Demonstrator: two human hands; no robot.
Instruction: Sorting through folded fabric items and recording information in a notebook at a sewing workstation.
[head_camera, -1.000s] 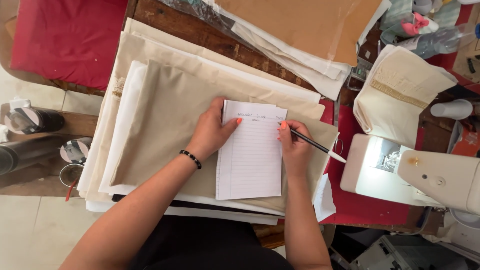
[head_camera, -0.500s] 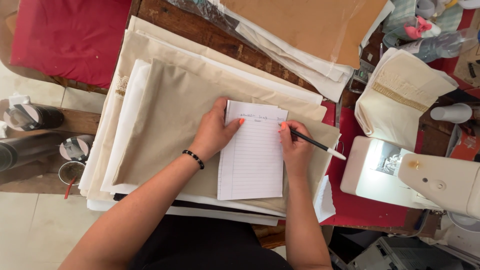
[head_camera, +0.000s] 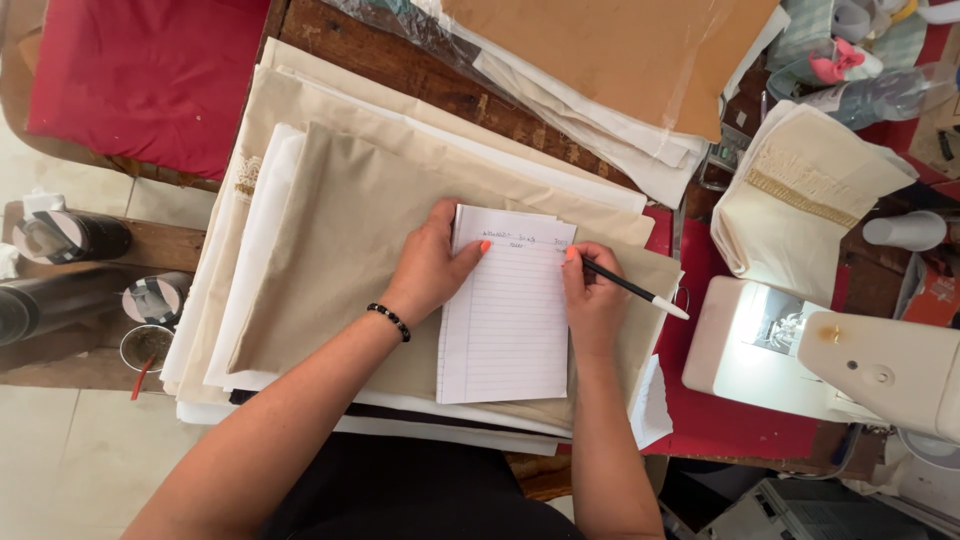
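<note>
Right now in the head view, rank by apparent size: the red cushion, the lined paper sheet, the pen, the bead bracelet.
Largest to smallest, as they look:
1. red cushion, though cut off by the frame edge
2. lined paper sheet
3. pen, held in the right hand
4. bead bracelet on the left wrist

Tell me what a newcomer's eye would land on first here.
Mid-table, a white lined sheet of paper lies on a stack of folded beige fabric; the left hand pins its left edge while the right hand holds a slim black pen with a white cap at its top right corner. A white sewing machine glows at the right, and a red cushion sits top left.
</note>
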